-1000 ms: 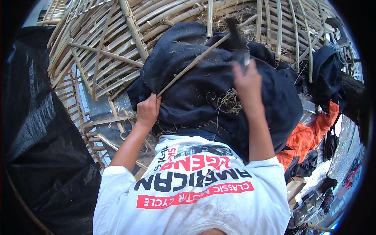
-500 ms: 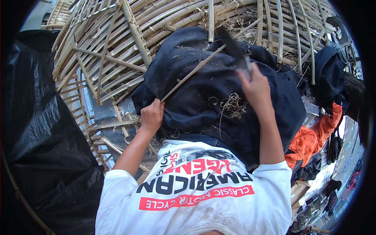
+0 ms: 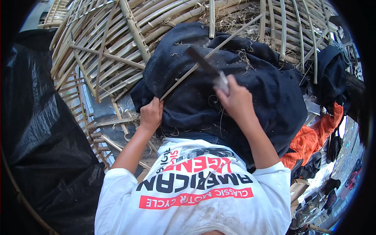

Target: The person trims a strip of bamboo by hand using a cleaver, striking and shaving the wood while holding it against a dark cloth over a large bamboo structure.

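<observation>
My left hand (image 3: 151, 114) is closed around the near end of a long, thin bamboo strip (image 3: 177, 83). The strip slants up and away to the right across dark cloth (image 3: 270, 92) spread over my lap. In my right hand (image 3: 237, 101) is the pale handle of a knife (image 3: 204, 62), slightly blurred by motion. Its dark blade points to the upper left and crosses over the strip; whether the edge touches the strip I cannot tell. Curled shavings (image 3: 244, 58) lie on the cloth.
Ahead, split bamboo slats form a large lattice (image 3: 109, 47), with loose strips leaning on it. A black plastic sheet (image 3: 43, 117) hangs at the left. Orange cloth (image 3: 303, 147) lies at the right, beside a cardboard box (image 3: 298, 190).
My right hand has swung left and slightly down with the knife, so the blade now lies across the strip nearer my left hand. The left hand has hardly moved.
</observation>
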A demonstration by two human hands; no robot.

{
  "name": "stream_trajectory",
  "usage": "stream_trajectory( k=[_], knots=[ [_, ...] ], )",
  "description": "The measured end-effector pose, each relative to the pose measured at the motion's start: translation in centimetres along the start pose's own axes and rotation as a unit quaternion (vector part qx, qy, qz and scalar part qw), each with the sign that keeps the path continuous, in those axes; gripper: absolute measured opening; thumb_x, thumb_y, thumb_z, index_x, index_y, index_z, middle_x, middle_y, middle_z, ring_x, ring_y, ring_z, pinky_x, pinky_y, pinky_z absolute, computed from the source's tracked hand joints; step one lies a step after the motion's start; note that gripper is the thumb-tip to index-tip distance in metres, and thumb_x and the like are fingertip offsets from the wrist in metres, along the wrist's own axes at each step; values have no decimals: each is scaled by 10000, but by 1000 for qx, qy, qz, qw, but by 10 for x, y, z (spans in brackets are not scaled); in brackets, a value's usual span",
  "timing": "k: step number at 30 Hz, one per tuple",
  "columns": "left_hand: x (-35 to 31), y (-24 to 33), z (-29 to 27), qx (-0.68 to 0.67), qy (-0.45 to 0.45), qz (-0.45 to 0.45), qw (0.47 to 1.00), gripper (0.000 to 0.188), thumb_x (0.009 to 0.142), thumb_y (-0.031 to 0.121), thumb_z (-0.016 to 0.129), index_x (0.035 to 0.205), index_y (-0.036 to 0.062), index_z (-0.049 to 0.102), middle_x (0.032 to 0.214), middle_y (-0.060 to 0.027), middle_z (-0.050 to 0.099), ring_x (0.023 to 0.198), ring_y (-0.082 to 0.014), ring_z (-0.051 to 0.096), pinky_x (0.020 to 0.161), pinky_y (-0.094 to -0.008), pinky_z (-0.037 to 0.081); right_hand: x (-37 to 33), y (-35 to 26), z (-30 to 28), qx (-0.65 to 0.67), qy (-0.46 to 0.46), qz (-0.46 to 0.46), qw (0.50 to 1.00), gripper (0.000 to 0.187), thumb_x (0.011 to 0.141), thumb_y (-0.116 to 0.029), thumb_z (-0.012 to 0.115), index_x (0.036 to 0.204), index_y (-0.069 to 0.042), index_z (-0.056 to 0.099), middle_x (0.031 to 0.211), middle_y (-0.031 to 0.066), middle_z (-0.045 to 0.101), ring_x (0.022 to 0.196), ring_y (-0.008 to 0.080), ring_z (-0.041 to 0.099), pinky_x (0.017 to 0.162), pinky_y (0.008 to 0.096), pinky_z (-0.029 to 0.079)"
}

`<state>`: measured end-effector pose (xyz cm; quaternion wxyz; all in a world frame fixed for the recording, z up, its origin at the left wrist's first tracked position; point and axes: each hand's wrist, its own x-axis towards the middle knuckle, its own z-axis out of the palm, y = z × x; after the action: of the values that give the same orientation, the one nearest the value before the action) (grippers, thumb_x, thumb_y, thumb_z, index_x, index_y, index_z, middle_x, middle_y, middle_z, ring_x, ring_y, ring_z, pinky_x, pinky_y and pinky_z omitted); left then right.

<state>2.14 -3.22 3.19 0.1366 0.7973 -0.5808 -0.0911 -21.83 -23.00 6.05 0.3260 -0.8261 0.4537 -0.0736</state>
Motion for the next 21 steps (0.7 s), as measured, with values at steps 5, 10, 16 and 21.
stream_trajectory(
  k=[5,10,16,21],
  knots=[
    [-4,-1,4,-1,2,-7,1000,142,931,123,559,984,-6,532,769,-219,629,674,-421,627,574,-491,486,25,8,-23,192,116,102,969,362,910,-395,637,1016,-57,559,725,236,664,717,442,662,612,516,504],
    [-2,2,1,-5,9,-10,1000,137,930,119,554,970,-9,528,775,-226,622,686,-430,622,585,-493,485,-9,-11,1,30,-38,-10,999,360,876,-386,664,993,-72,533,746,242,667,726,455,658,646,537,516],
    [-8,10,-13,-56,24,-43,997,148,956,142,542,952,-7,540,795,-230,614,738,-442,610,615,-485,466,-29,-7,8,140,3,21,990,365,873,-351,689,965,-29,544,735,257,654,737,468,641,626,477,512],
    [-24,13,-58,-135,46,-132,981,217,984,198,552,975,-12,606,754,-186,617,652,-343,615,578,-395,455,-46,20,-5,361,31,97,927,257,925,-218,659,1056,-23,555,664,100,602,540,169,599,486,311,463]
  ],
)
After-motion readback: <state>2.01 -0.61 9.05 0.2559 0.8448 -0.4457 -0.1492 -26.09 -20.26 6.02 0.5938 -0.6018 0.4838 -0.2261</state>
